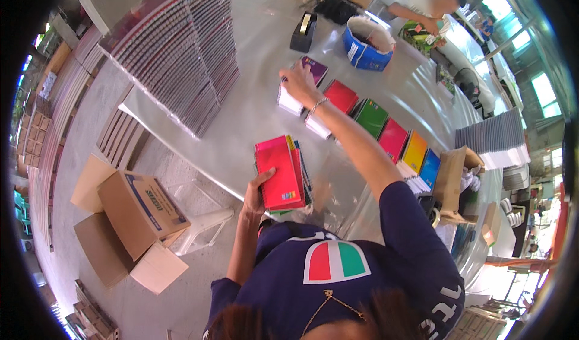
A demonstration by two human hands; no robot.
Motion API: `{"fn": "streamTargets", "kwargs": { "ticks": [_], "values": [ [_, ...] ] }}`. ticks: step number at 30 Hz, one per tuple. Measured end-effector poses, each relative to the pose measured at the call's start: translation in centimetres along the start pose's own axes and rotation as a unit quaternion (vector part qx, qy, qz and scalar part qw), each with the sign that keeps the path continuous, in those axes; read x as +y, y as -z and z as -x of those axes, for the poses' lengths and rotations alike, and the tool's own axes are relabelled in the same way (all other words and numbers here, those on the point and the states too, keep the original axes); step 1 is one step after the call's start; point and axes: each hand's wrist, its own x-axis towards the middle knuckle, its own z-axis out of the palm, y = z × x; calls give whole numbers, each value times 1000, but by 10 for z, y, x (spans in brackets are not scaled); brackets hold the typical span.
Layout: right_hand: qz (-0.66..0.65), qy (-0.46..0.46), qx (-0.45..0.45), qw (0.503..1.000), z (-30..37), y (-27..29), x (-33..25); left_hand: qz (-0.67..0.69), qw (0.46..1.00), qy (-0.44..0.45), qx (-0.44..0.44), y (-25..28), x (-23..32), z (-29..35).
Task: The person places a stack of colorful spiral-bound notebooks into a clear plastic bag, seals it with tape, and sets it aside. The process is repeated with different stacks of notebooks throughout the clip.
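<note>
My left hand (259,189) is closed round a small pack of spiral notebooks (280,174), held near the table's front edge. A red cover lies on top, and yellow, dark and green edges peek out beneath it. My right arm reaches forward across the table. At its end my right hand (300,85) grips the spiral side of a purple notebook (317,67) on the farthest pile; its fingertips are partly hidden. From there a row of notebook piles runs toward the right: red (341,96), green (371,118), pink (392,138), yellow (415,152) and blue (430,168).
A tall wrapped stack of notebooks (175,56) stands at the table's left. Behind the row are a tape dispenser (303,32) and a blue-and-white tub (368,49). An open carton (142,204) sits lower left; another box (453,186) stands right. A person (422,11) works across the table.
</note>
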Motion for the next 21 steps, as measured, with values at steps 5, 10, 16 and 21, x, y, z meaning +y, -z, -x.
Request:
{"fn": "streamTargets", "kwargs": {
  "ticks": [5,10,16,21],
  "values": [
    [64,127,39,989,4,7,-1,-3,1000,-19,16,-7,0,0],
    [43,54,43,997,0,24,10,4,1000,-13,-14,-10,-4,-3],
    [-143,6,181,973,31,104,17,-49,999,-7,-15,-12,-5,2],
    [-497,18,195,845,154,169,-35,-7,991,2,-130,-25,-10,10]
  ]
}}
